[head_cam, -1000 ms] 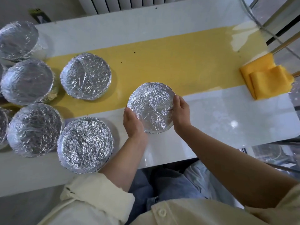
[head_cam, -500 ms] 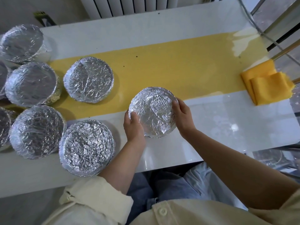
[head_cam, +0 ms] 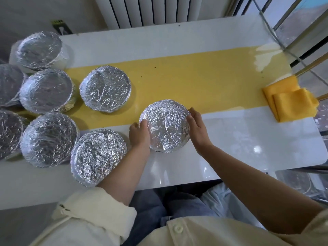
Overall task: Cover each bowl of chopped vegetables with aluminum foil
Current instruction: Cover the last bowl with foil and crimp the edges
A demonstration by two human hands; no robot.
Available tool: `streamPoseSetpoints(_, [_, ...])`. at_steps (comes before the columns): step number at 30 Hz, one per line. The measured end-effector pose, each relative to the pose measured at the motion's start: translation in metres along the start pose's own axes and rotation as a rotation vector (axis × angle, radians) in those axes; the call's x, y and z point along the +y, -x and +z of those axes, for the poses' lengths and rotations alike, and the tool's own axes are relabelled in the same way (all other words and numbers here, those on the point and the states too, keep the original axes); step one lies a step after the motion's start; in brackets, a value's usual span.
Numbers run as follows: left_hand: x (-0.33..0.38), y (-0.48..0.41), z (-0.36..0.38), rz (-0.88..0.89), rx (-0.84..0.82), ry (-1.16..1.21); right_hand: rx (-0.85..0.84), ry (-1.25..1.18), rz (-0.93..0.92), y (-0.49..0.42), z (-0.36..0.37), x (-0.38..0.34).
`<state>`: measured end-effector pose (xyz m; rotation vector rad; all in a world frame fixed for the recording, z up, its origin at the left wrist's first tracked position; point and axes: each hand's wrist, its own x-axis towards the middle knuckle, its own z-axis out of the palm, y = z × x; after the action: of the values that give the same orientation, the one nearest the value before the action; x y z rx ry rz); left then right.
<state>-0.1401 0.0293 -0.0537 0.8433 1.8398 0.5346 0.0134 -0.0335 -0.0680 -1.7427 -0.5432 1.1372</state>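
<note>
The foil-covered bowl stands near the middle of the table, straddling the near edge of the yellow band that runs the table's length. To its right, glossy white tabletop stretches as far as a folded yellow cloth at the right edge. To its left the room is narrower: one covered bowl sits just beside the left forearm at the near edge, and another lies up-left on the band, apart from the held bowl.

The left hand grips the bowl's left rim, thumb on top of the foil and fingers curled down the side. The right hand lies against the right rim with fingers nearly straight, pressing rather than clasping.

The foil spans the whole mouth of the bowl as a round, slightly domed sheet, with a flatter fold crossing its near half and its margin tucked down round the rim. Its surface is finely crinkled and bright silver. The contents are hidden.

Further foil-topped bowls crowd the left end, several touching or nearly so, some cut off by the frame. A white ribbed radiator stands behind the far edge.
</note>
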Motion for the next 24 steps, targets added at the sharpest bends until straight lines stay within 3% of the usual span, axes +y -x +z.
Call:
streamPoseSetpoints(4, [-0.026, 0.023, 0.012, -0.143, 0.052, 0.042, 0.017, 0.059, -0.016, -0.001, 0.005, 0.000])
streamPoseSetpoints(11, [-0.022, 0.020, 0.009, -0.056, 0.052, 0.056, 0.081, 0.127, -0.025, 0.002, 0.007, 0.003])
streamPoseSetpoints(17, [-0.022, 0.016, -0.004, -0.100, -0.089, 0.163, 0.033, 0.200, -0.068, 0.008, 0.005, -0.001])
streamPoseSetpoints(24, [-0.019, 0.014, -0.017, -0.120, -0.086, 0.142, 0.199, 0.261, -0.060, 0.018, 0.005, 0.000])
